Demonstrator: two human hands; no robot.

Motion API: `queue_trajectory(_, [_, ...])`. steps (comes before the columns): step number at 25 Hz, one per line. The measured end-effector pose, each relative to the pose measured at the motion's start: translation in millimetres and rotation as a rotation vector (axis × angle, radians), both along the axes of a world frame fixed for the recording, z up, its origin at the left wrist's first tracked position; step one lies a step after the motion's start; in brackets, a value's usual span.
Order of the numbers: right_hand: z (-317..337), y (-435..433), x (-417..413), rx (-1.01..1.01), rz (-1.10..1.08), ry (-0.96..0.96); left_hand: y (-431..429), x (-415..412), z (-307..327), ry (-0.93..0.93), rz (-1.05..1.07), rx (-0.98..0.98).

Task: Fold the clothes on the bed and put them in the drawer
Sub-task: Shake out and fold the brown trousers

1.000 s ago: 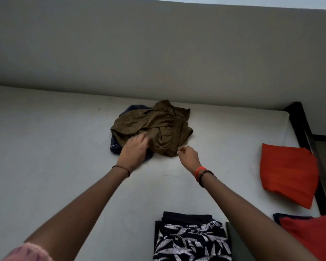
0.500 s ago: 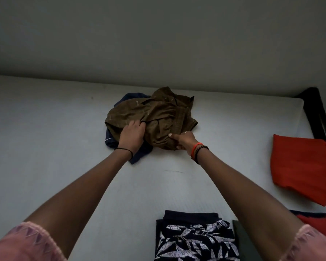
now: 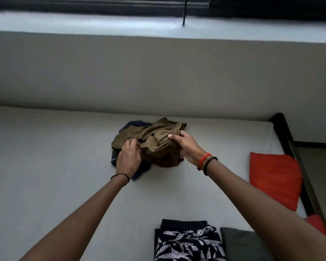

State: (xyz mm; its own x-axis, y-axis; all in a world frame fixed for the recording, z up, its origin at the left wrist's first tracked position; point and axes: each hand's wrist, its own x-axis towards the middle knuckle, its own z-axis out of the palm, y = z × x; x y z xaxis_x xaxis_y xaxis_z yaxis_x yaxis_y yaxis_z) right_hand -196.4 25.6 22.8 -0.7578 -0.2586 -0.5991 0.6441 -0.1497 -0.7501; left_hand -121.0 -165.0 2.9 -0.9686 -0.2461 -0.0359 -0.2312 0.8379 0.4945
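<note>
A crumpled olive-brown garment [image 3: 154,142] lies bunched on the white bed [image 3: 45,166], on top of a dark navy garment [image 3: 139,169] that shows at its left and near edges. My left hand [image 3: 129,159] pinches the brown cloth at its near left side. My right hand [image 3: 186,146] grips its elastic waistband on the right, thumb on top. No drawer is in view.
A folded black-and-white leaf-print garment [image 3: 188,242] lies at the near edge, with a dark green folded piece [image 3: 241,243] beside it. Folded red clothes [image 3: 273,178] lie at the right by the black bed frame [image 3: 290,147]. A wall and window sill stand behind the bed.
Both hands have closed on the brown garment. My right hand moved from its near edge up onto the waistband, and the cloth is bunched higher. The camera has tilted up.
</note>
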Motion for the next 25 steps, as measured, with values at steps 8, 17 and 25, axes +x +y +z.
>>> queue_trajectory(8, [185, 8, 21, -0.136, -0.026, 0.193, 27, 26, 137, 0.131, 0.017, 0.425])
queue_trajectory(17, [387, 36, 74, -0.281, -0.074, 0.299, 75, 60, 343, 0.307, -0.074, 0.988])
queue_trajectory(25, [505, 58, 125, -0.353, -0.104, 0.482, 124, 86, 475, 0.240, -0.284, 0.909])
